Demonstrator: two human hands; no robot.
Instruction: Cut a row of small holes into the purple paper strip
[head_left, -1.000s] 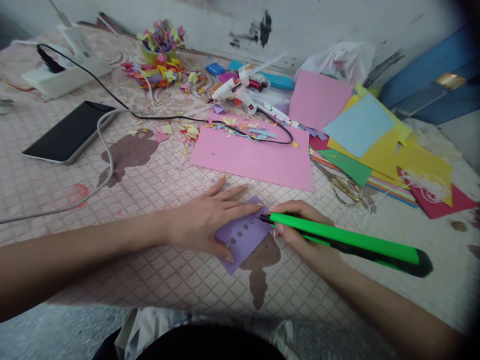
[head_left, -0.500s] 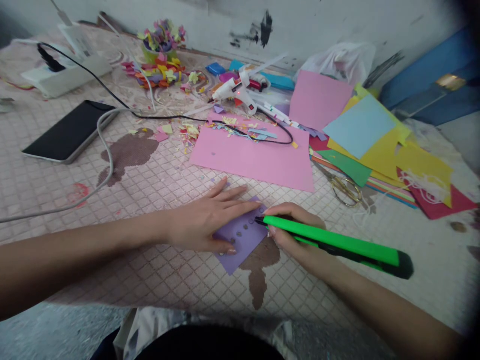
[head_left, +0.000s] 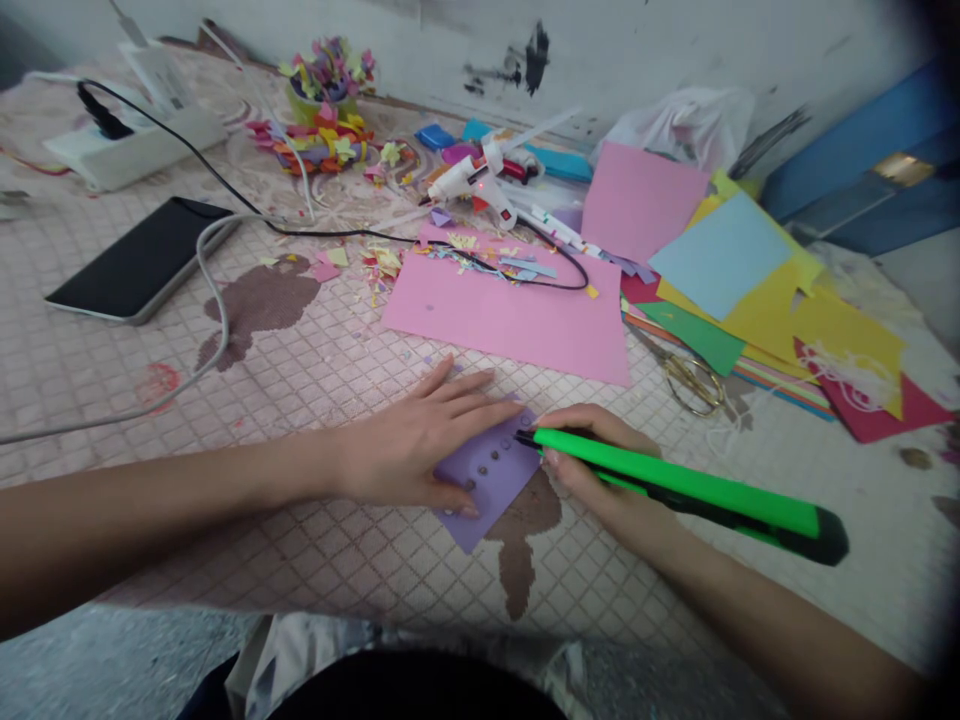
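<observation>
Left hand (head_left: 409, 445) pressing purple paper (head_left: 502, 495) flat, right hand (head_left: 611, 503) grasping green knife (head_left: 690, 482), tip nudged slightly by small circles (head_left: 483, 470) within 1 second: likely fine cutting.

The desk (head_left: 322, 375) bears a diamond-patterned cloth (head_left: 360, 575); upon it lie a white power strip (head_left: 142, 155), a black flat device (head_left: 139, 260), a pink sheet (head_left: 502, 325), a purple paper (head_left: 501, 497) and gold-handled scissors (head_left: 669, 359).
</observation>
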